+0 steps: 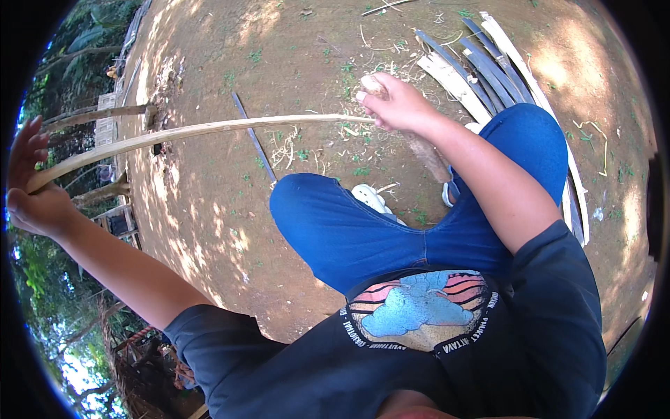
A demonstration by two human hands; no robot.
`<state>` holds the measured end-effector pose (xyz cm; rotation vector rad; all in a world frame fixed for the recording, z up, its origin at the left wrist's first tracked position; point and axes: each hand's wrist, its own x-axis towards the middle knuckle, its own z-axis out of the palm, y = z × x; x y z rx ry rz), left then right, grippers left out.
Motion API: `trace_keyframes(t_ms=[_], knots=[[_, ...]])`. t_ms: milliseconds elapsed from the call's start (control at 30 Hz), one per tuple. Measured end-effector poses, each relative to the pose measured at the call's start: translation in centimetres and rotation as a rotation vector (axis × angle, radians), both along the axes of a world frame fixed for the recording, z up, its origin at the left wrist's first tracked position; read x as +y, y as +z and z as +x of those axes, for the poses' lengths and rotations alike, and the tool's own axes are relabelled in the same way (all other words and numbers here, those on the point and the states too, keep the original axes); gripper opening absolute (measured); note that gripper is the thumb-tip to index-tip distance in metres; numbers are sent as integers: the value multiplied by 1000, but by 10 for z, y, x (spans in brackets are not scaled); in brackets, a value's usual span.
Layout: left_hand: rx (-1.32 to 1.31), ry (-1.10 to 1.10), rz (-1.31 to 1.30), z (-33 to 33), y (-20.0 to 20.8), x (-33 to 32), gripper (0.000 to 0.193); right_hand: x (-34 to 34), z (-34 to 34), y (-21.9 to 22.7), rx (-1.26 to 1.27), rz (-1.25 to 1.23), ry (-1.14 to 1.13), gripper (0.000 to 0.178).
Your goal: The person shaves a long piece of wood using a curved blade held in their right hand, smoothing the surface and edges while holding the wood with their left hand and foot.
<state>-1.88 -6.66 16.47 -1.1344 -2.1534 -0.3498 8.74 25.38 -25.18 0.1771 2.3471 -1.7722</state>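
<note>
A long pale strip of split wood [209, 128], which may be bamboo, stretches in a slight curve from the far left to the middle. Its left end rests in the crook of my left hand [45, 206], between the thumb and raised fingers. My right hand [401, 105] is closed around a brown stick-like piece [427, 157] with a rounded pale end above the thumb. The lower part of that piece slants down toward my foot, partly behind my forearm; its kind is unclear. The strip's right end meets my right hand's fingers.
Several dark and pale strips [481, 66] lie beyond my right knee. A thin dark strip [255, 140] lies past my left knee, near scattered shavings [285, 150]. My light shoe [372, 199] is on the dirt ground. Wooden posts and rails [105, 119] stand at the left.
</note>
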Motion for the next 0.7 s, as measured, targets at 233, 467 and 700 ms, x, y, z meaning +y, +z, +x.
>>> trace_keyframes(t_ms=[233,467,700], knots=[[91,-130,345,5,-24,9,108,-43,17,10,219,-279,8,24],[245,-91,435,30,-27,22,108,-84,46,78,276,-302,179,26],[363,156,507,44,-44,75,95,-116,47,135,471,-531,264,18]])
